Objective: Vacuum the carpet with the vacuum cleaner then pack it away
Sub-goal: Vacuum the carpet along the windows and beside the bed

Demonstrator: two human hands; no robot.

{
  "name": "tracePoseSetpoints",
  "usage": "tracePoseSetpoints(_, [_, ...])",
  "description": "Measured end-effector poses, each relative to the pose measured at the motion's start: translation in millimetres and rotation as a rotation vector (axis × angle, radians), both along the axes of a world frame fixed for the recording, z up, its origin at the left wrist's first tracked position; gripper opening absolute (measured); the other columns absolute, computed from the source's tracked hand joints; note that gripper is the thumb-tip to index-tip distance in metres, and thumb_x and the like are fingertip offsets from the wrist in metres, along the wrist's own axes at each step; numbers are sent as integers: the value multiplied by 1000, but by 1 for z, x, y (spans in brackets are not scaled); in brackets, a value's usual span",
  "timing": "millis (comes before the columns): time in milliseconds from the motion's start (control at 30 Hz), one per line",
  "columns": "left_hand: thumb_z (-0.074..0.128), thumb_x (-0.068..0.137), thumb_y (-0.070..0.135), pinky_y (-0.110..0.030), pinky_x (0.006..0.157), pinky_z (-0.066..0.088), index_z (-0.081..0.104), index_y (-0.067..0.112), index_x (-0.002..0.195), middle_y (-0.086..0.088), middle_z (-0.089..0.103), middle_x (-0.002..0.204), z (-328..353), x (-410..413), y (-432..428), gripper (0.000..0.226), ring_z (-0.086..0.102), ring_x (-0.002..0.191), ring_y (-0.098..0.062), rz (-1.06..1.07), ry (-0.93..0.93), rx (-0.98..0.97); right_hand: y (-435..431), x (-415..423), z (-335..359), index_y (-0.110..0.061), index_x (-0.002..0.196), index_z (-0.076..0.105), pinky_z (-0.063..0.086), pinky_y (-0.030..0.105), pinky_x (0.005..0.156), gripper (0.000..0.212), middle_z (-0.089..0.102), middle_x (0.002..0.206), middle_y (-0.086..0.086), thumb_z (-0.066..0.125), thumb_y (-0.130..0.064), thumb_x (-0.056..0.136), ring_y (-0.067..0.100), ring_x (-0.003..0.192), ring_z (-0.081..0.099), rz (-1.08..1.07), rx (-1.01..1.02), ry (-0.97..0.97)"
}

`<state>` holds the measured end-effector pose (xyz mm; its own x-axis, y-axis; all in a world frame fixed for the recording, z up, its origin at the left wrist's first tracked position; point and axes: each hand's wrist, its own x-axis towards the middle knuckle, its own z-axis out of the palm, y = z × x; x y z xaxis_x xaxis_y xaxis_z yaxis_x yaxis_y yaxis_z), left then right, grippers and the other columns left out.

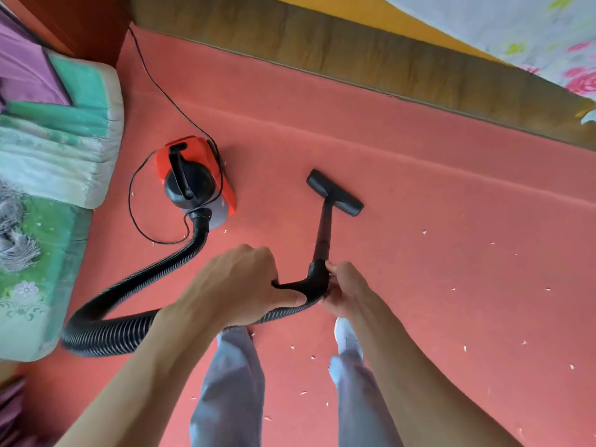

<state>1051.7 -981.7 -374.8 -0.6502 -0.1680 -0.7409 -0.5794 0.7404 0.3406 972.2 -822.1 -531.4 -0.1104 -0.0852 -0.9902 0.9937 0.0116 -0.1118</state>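
Red carpet (419, 253), vacuuming step: left hand (238, 285) grips hose (129, 330), right hand (346, 291) grips wand (324, 233); floor head (335, 192) at twelve o'clock, vacuum cleaner (196, 179) at ten. Scraps (524, 342) at four o'clock probably call for the next sweep.

Bright, even, daylight-like light fills the scene, and its source is out of view. Shadows are weak and soft-edged, hugging the underside of the hose (129, 327) to the left of the left hand (238, 282). The carpet (419, 221) looks flat and saturated, and a crease beyond both hands shows as a pale band. Far beyond the right hand (346, 290), the flowered sheet (516, 24) is washed almost white. The left hand and the hose near it are smeared by motion blur, and the trousers (229, 382) below the hands are soft too. The floor head (335, 192) beyond the right hand is crisper. Wide-angle distortion slants the carpet's far edge and swells the forearms towards the bottom. Fine detail is slightly blocky throughout.
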Motion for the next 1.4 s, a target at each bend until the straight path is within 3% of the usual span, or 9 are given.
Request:
tracePoseSetpoints(233, [73, 75, 59, -30, 52, 35, 65, 5, 63, 0, 45, 49, 24, 7, -66, 56, 44, 52, -19, -253, -110, 316, -16, 70, 59, 2, 72, 51, 44, 26, 49, 26, 42, 63, 10, 40, 1, 95, 19, 50, 49, 3, -1, 20])
tracePoseSetpoints(333, [70, 77, 58, -30, 52, 36, 72, 4, 72, -1, 48, 51, 26, 5, -80, 55, 46, 53, -18, -282, -53, 330, -33, 73, 67, 3, 83, 56, 46, 36, 64, 21, 53, 74, 14, 40, -5, 96, 25, 68, 52, -97, -17, -1])
tracePoseSetpoints(567, [64, 83, 59, -34, 59, 49, 73, 4, 83, -9, 69, 69, 8, 16, -101, 56, 65, 65, -27, -252, -32, 274, -63, 63, 36, 0, 88, 60, 41, 23, 58, 22, 52, 73, 10, 53, -19, 95, 16, 60, 49, -284, 21, 21])
tracePoseSetpoints(700, [62, 88, 55, -29, 57, 46, 72, 5, 79, -4, 64, 65, -6, 36, -92, 51, 67, 66, -25, -205, -47, 292, -66, 66, 33, -4, 104, 59, 49, 26, 64, 20, 61, 83, 8, 57, -22, 95, 16, 66, 60, -328, -2, 86])
tracePoseSetpoints(833, [66, 87, 50, -26, 56, 43, 73, 3, 76, -1, 62, 59, -1, 64, -84, 49, 60, 58, -19, -146, -56, 357, -58, 89, 39, -5, 100, 56, 49, 28, 60, 18, 57, 78, 8, 53, -22, 96, 17, 65, 56, -369, -13, 111])
tracePoseSetpoints(967, [67, 80, 57, -34, 62, 51, 74, 7, 75, -11, 69, 65, 30, 98, -83, 51, 66, 65, -27, -300, -67, 387, -45, 149, 64, -4, 92, 57, 51, 25, 53, 20, 60, 69, 9, 50, -22, 97, 19, 58, 59, -465, -41, 77])
tracePoseSetpoints(1067, [59, 66, 65, -32, 59, 44, 63, 3, 65, -9, 58, 60, 58, 128, -89, 62, 57, 58, -24, -462, -103, 366, -49, 214, 86, -2, 96, 58, 51, 24, 49, 22, 63, 57, 9, 46, -20, 99, 17, 47, 61, -623, -65, 39])
tracePoseSetpoints(1167, [58, 67, 66, -33, 56, 42, 66, 3, 70, -9, 58, 60, 70, 151, -98, 64, 57, 57, -24, -593, -96, 307, -65, 260, 90, -3, 121, 56, 51, 30, 59, 29, 63, 83, 11, 45, -22, 100, 20, 68, 61, -728, -35, 14])
tracePoseSetpoints(1400, [57, 75, 60, -39, 63, 51, 60, 1, 63, -6, 51, 57, 46, 178, -118, 60, 52, 60, -21, -679, -85, 321, -87, 298, 82, -2, 101, 55, 47, 30, 59, 21, 55, 77, 10, 45, -20, 102, 20, 65, 53, -820, 36, -40])
